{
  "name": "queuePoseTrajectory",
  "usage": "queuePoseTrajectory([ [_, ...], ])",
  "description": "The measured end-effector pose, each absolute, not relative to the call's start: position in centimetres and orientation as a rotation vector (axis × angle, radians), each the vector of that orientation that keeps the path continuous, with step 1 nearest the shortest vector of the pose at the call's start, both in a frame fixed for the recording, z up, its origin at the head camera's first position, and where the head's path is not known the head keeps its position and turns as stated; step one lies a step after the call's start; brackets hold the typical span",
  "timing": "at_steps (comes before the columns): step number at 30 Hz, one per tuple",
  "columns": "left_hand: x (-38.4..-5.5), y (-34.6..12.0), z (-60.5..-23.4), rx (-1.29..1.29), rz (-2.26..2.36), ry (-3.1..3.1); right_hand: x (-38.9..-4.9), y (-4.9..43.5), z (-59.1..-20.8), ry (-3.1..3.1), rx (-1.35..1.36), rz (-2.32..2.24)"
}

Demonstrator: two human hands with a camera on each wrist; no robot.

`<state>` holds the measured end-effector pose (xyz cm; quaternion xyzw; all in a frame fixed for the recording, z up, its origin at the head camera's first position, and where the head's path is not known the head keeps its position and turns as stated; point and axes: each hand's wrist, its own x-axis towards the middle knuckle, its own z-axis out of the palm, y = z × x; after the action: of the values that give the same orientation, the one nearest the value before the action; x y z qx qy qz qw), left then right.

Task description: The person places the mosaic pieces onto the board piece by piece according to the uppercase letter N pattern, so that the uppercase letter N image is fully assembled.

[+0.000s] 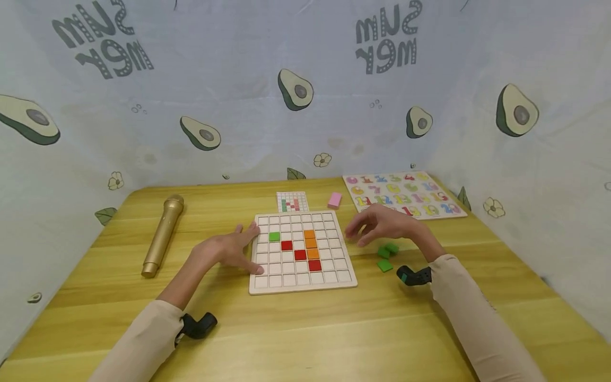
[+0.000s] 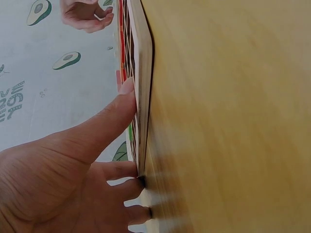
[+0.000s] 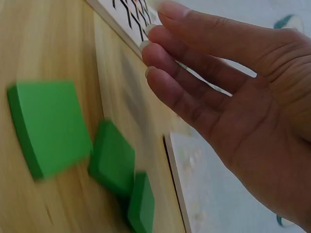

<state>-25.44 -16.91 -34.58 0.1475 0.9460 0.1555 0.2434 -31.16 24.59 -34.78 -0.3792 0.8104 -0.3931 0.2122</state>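
A white square grid board lies on the table, holding one green tile, three red tiles and three orange tiles. Along its left side, my left hand is spread, with the thumb on the top face and other fingers at the edge. My right hand hovers just past the board's right edge, fingers loosely bent; nothing shows between them in the right wrist view. Below and beside that hand lie three loose green tiles on the wood.
Behind the board is a small pattern card, with a pink block to its right. A colourful number board lies at the back right. On the left lies a gold microphone. A printed cloth hangs behind the table.
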Motion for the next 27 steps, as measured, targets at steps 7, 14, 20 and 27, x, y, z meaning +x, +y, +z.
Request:
queuePoseTrajectory([
  [7,-25.5,-16.9,-34.5,0.409,0.429,2.582,-31.6,28.1,-35.3,2.229,-0.994,-1.154],
  [14,-25.5,-17.1,-34.5,0.422,0.443,2.575,-32.0,30.2,-36.0,2.226,-0.965,-1.173],
  [20,-25.4,-17.1,-34.3,0.44,0.429,2.575,-32.1,31.0,-36.4,2.178,-0.976,-1.186],
  [27,-25.4,-17.0,-34.3,0.427,0.426,2.572,-32.1,31.9,-36.7,2.15,-0.921,-1.165],
])
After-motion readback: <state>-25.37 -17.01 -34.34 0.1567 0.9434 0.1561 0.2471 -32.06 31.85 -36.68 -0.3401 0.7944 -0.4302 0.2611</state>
